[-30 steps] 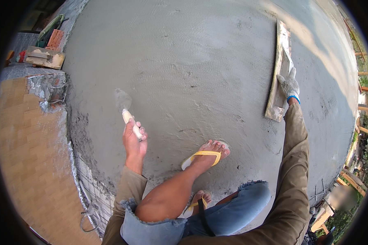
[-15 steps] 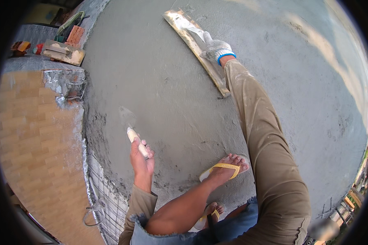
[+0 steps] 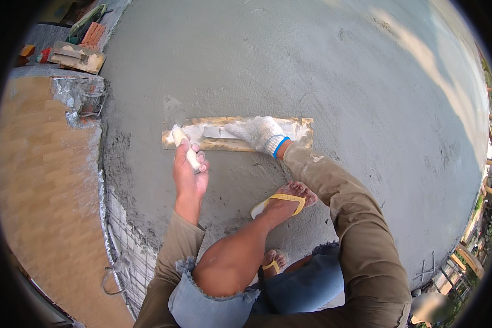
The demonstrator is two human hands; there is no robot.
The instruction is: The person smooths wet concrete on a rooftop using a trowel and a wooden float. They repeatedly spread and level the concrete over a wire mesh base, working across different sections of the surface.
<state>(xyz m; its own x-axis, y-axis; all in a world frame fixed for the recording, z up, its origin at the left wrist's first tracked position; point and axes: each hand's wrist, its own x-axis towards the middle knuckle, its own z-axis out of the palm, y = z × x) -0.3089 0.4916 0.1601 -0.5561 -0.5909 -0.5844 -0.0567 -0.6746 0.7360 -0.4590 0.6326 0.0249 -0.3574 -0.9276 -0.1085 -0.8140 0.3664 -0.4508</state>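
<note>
My left hand [image 3: 189,174] grips the pale handle of a pointing trowel [image 3: 174,107], whose grey blade lies angled upward in the view over wet grey concrete [image 3: 238,71]. In a white knitted glove with a blue cuff, my right hand [image 3: 257,134] is wrapped round the handle of a long flat float [image 3: 218,144]. The float lies crosswise on the concrete, its left end beside the trowel, partly behind it. Just below both tools is my foot in a yellow flip-flop [image 3: 283,202].
A tan tiled floor [image 3: 44,191] borders the concrete at left, with exposed steel mesh [image 3: 128,251] along the edge. A second float [image 3: 76,59] and red bricks [image 3: 93,35] sit at upper left. Timber pieces [image 3: 469,258] and bent rebar [image 3: 427,273] line the right edge.
My right hand has swept the float from far right through the upper middle to beside the trowel, turning it from upright in the view to horizontal. My left hand has risen slightly, still holding the trowel.
</note>
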